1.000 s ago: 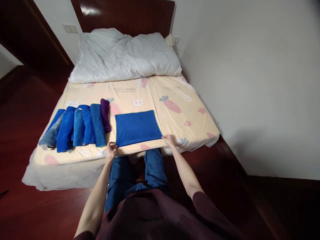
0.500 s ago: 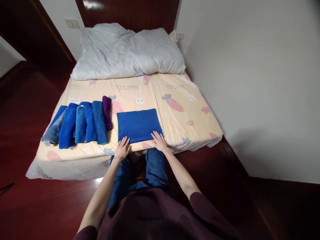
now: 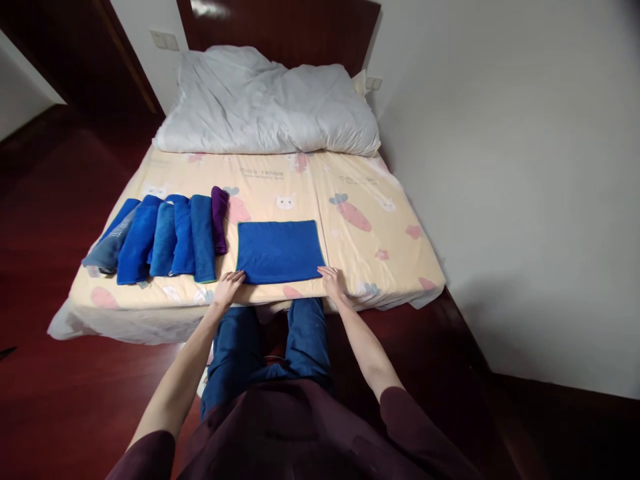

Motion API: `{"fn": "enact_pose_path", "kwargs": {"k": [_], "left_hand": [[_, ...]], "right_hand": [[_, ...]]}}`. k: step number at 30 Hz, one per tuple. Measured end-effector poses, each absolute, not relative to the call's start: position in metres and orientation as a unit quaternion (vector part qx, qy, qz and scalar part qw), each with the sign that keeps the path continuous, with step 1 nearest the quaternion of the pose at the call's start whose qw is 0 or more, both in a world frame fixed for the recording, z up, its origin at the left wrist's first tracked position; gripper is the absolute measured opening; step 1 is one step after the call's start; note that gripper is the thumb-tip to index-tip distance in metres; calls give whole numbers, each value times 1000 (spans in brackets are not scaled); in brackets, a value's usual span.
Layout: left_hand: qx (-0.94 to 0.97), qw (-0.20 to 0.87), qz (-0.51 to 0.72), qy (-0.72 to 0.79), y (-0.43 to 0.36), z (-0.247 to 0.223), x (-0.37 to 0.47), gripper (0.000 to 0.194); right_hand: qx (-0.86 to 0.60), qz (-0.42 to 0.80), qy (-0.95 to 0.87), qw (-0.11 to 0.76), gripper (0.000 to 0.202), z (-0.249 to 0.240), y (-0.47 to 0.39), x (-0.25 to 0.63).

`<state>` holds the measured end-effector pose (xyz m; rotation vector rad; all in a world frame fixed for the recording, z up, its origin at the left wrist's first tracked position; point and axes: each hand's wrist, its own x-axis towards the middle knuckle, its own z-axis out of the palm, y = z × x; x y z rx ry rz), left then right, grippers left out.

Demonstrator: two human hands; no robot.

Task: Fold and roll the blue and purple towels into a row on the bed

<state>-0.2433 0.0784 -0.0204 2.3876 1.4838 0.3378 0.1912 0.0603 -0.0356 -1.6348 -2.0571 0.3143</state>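
Note:
A blue towel (image 3: 280,252) with a thin green edging lies flat, as a rectangle, near the front of the bed. My left hand (image 3: 230,287) is at its near left corner, fingers closed together on the edge. At the near right corner, my right hand (image 3: 331,281) pinches the cloth in the same way. The thumbs are mostly hidden from above. Left of the flat towel lies a row of several rolled blue towels (image 3: 163,239), with a purple rolled towel (image 3: 219,220) at the row's right end.
The bed (image 3: 360,267) has a cream sheet printed with carrots and rabbits. A bunched white quilt (image 3: 270,110) lies across its far end, before a dark wooden headboard (image 3: 285,30). A white wall (image 3: 500,167) runs along the right. Dark red floor (image 3: 60,380) shows at left.
Both hands have moved outward, from resting spread on the towel's near edge to its two near corners, where the fingers have closed. The view has shifted slightly.

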Motion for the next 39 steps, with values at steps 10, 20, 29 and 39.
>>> {"fn": "enact_pose_path", "kwargs": {"k": [10, 20, 29, 39], "left_hand": [[781, 258, 256, 509, 48, -48, -278, 50], [734, 327, 263, 534, 47, -22, -276, 48], [671, 309, 259, 622, 56, -24, -265, 41], [635, 297, 252, 667, 53, -9, -260, 39]], "right_hand": [[-590, 166, -724, 316, 59, -44, 15, 181], [-609, 260, -648, 376, 59, -37, 15, 192], [-620, 375, -536, 433, 39, -44, 27, 185], [-674, 341, -480, 447, 37, -48, 30, 187]]}}
